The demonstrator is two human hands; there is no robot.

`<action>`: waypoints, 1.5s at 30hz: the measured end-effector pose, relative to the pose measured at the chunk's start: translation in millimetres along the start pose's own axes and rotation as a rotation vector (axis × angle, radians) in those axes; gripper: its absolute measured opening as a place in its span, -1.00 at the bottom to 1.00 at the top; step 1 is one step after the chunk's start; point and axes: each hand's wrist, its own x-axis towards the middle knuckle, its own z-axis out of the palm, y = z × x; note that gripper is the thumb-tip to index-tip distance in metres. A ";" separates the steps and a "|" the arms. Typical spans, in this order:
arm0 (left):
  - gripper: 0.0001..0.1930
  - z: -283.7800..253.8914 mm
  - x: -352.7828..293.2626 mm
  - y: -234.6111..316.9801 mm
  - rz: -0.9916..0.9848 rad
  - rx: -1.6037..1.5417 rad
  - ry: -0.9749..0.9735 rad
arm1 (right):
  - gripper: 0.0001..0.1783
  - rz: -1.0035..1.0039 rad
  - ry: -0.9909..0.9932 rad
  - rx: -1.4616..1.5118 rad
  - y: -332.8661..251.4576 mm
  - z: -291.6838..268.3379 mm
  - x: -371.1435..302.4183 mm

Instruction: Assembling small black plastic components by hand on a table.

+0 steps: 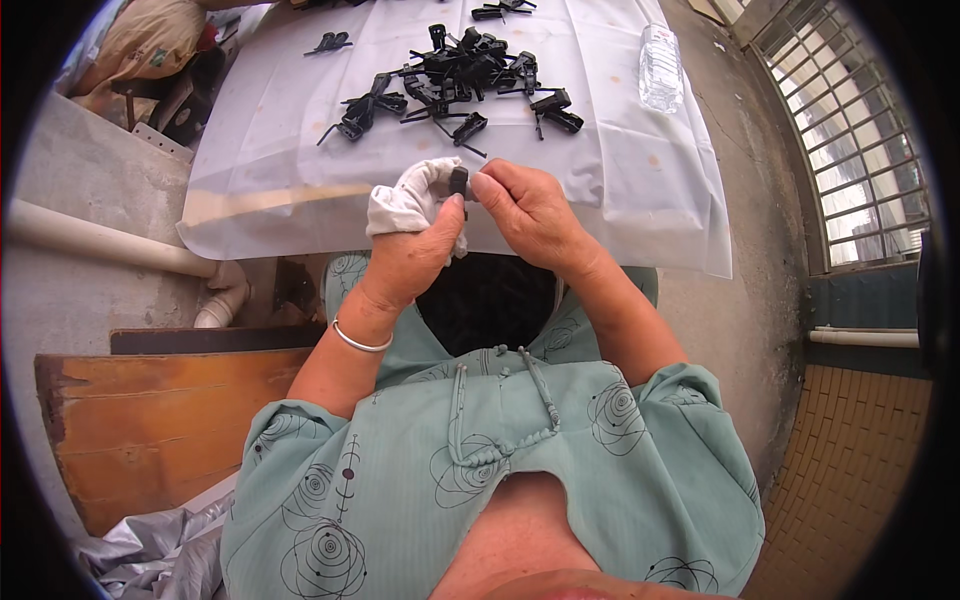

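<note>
My left hand (425,245) is closed, with a white cloth (400,205) wrapped about its fingers. Between its thumb and the cloth stands a small black plastic part (459,181), its lower end hidden by the thumb. My right hand (528,208) has its fingers curled, thumb and forefinger pinched together right beside the black part. Whether that pinch holds anything is too small to make out. Both hands are at the near edge of the table. Just beyond them lies a heap of similar black plastic parts (470,65), several with thin strips sticking out.
A white plastic sheet (620,190) covers the table and hangs over its near edge. A clear bottle (660,68) lies at the far right. To the left are a pale pipe (110,240), a wooden board (170,420) and a bulging sack (150,45). A barred window (850,120) is at right.
</note>
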 end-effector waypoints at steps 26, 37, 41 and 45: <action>-0.64 -4.8 0.6 -0.9 -0.039 0.077 -0.047 | -0.80 -0.117 -0.107 -0.096 6.8 -11.7 -7.8; -0.75 0.9 3.5 -7.2 0.136 0.196 -0.032 | -0.80 -0.021 -0.154 -0.025 1.1 -0.4 -7.7; -0.78 6.8 -0.9 -8.1 0.358 0.559 0.048 | -0.76 0.012 -0.137 -0.044 2.3 8.3 -8.4; -0.78 0.5 0.6 -6.3 0.333 0.535 -0.028 | -0.76 0.043 -0.128 0.085 4.1 12.0 -12.4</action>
